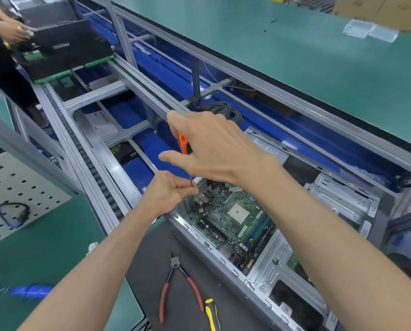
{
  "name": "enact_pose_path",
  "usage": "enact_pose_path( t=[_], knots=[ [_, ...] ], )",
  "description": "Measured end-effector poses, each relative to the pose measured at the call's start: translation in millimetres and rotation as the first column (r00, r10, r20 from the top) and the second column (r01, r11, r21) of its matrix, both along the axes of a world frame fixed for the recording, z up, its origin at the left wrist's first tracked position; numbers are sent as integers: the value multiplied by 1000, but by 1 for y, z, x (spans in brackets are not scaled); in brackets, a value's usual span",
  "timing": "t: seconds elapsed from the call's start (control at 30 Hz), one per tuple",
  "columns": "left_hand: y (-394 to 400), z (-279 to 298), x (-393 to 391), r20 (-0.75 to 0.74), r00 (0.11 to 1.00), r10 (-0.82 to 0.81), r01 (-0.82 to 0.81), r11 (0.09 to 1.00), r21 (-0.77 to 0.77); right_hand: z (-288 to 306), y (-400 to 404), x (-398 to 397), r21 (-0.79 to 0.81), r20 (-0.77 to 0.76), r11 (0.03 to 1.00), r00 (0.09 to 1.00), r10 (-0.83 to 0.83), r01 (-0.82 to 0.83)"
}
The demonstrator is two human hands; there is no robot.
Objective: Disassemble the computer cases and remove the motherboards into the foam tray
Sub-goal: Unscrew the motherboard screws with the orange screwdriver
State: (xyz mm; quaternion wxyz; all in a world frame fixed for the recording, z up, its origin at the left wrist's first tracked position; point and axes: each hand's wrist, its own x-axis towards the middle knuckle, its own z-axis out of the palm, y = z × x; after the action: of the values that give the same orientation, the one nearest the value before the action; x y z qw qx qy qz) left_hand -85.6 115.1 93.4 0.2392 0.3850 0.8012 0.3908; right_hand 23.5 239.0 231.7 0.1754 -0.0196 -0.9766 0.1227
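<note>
An open grey computer case (pixel 343 201) lies on its side on a dark mat in front of me. Inside it sits a green motherboard (pixel 233 218) with an empty socket in its middle. My right hand (pixel 214 149) grips the orange handle of a screwdriver (pixel 183 145) held upright over the board's far left corner. Lower down, my left hand (pixel 168 192) pinches the thin metal shaft just above the board. The tip is hidden behind my fingers.
Red-handled pliers (pixel 176 278) and a yellow-handled tool (pixel 210 314) lie on the dark mat (pixel 152 259) near the case. An aluminium conveyor frame (pixel 99 163) runs off to the far left, where another person's hands (pixel 15 32) work at a black case (pixel 68 46). A perforated board (pixel 13 194) lies at left.
</note>
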Motion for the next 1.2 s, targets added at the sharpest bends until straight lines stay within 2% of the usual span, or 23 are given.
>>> enact_pose_path(
  t=[0.03, 0.1, 0.17, 0.23, 0.27, 0.3, 0.33, 0.4, 0.47, 0.53, 0.67, 0.73, 0.83, 0.93, 1.0, 1.1, 1.17, 1.2],
  knots=[
    [1, 0, 0, -2, 1000, 7, -7, 1000, -6, 0, -1, -3, 103, -6, 992, 997, -78, 79],
    [4, 1, 1, -1, 1000, 2, -2, 1000, -12, -1, -2, -7, 143, -23, 987, 997, -72, 75],
    [4, 1, 2, -13, 999, -32, 32, 999, -20, 4, 1, -5, 23, 40, 999, 999, 37, -38],
    [3, 1, 2, -26, 998, -49, 49, 999, -25, 10, 7, 0, -204, 122, 973, 983, 135, -108],
    [2, 1, 1, -27, 998, -49, 49, 998, -27, 12, 7, 3, -270, 143, 955, 976, 167, -124],
    [2, 2, 1, -24, 999, -47, 46, 998, -31, 12, 6, 4, -272, 128, 954, 978, 164, -125],
    [2, 1, 0, -20, 999, -44, 43, 998, -36, 11, 4, 4, -213, 106, 973, 987, 117, -93],
    [3, 1, 0, -22, 999, -49, 48, 998, -50, 9, 1, 2, 44, 58, 997, 996, -71, 69],
    [5, 2, 1, -27, 998, -65, 63, 996, -66, 9, -3, 0, 130, 56, 981, 987, -149, 141],
    [7, 3, 2, -11, 997, -71, 70, 995, -70, 10, -2, 0, 98, 78, 994, 995, -56, 48],
    [7, 3, 1, -2, 996, -85, 85, 993, -80, 21, 8, 8, -135, 199, 983, 968, 154, -128],
    [7, 1, 1, 1, 997, -71, 71, 994, -80, 18, 5, 9, -91, 177, 993, 980, 92, -77],
    [9, 0, 1, -3, 998, -64, 64, 995, -82, 13, -2, 6, 174, 107, 973, 979, -173, 153],
    [9, 0, 1, 6, 997, -77, 78, 993, -91, 13, -2, 2, 193, 104, 978, 990, -100, 79],
    [9, 0, 0, 20, 996, -89, 91, 991, -96, 14, 4, 4, 108, 169, 993, 985, 37, -56],
    [7, 0, -1, 6, 995, -100, 100, 990, -98, 18, 8, 12, -81, 206, 985, 965, 164, -150],
    [8, 0, -2, 12, 996, -85, 86, 991, -99, 13, 6, 14, -41, 144, 996, 986, 80, -75],
    [8, 0, -2, 9, 996, -85, 85, 991, -102, 11, 3, 14, 63, 103, 998, 995, -18, 12]
  ],
)
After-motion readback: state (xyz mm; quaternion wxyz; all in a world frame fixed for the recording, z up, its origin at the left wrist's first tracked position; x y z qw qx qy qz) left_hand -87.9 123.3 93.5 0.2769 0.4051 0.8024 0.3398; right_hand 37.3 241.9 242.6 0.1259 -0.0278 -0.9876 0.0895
